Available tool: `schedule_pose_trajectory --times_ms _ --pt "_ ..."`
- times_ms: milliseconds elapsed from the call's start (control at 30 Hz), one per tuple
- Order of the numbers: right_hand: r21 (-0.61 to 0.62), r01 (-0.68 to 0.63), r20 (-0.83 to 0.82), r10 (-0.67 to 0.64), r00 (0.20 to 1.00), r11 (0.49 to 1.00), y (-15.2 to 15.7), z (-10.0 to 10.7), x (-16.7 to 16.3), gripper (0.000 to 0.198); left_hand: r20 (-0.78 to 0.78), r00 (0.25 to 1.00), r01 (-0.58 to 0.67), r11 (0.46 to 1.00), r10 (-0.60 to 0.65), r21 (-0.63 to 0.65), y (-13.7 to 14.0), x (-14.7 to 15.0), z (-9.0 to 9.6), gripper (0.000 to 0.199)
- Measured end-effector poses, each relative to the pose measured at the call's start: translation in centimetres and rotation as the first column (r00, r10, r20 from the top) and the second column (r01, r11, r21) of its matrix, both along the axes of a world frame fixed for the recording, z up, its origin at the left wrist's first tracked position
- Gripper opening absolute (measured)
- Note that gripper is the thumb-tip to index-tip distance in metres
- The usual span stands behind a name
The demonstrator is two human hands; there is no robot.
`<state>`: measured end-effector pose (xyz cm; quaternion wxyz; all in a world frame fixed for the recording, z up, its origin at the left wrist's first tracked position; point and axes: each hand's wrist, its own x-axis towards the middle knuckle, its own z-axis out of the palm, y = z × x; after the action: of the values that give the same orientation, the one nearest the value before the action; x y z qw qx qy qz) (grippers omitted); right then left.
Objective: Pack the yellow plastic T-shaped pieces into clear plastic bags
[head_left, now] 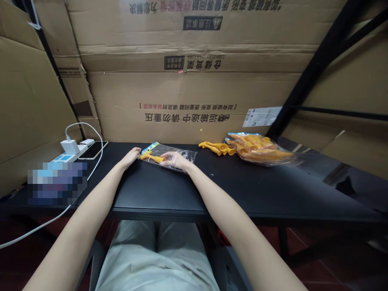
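Note:
On the black table lies a clear plastic bag [191, 155] with a colourful printed end at its left. My left hand [131, 158] is closed on that printed end. An orange plastic piece [148, 156], long and horn-like, lies at the bag's left part. Around the right end of this piece the fingers of my right hand [176, 160] are closed. Clear film shows about my right hand, which seems to be inside the bag. The fingertips of both hands are partly hidden.
Right of my hands lie several loose orange horn-like pieces [216, 148] and a full clear bag of them [257, 148]. At left are a power strip [69, 155] with a white charger [69, 146], a phone [93, 150] and a white cable [100, 158]. Cardboard [188, 89] stands behind.

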<state>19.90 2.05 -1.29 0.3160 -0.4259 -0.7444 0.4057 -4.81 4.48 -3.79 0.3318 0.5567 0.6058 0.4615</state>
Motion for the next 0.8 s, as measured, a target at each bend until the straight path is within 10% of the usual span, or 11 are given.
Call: schedule_pose_trajectory --times_ms 467,800 --pt "-0.150 -0.148 -0.167 0.123 0.978 0.978 -0.4 0.0 0.1 0.036 0.005 0.983 0.177 0.964 -0.182 0.198 -1.0 0.9 0.5 0.039" --pt "-0.132 0.000 -0.206 -0.028 0.978 0.991 0.1 -0.1 0.1 0.030 -0.446 0.893 0.102 0.992 -0.058 0.074 -2.4 1.3 2.1 0.035"
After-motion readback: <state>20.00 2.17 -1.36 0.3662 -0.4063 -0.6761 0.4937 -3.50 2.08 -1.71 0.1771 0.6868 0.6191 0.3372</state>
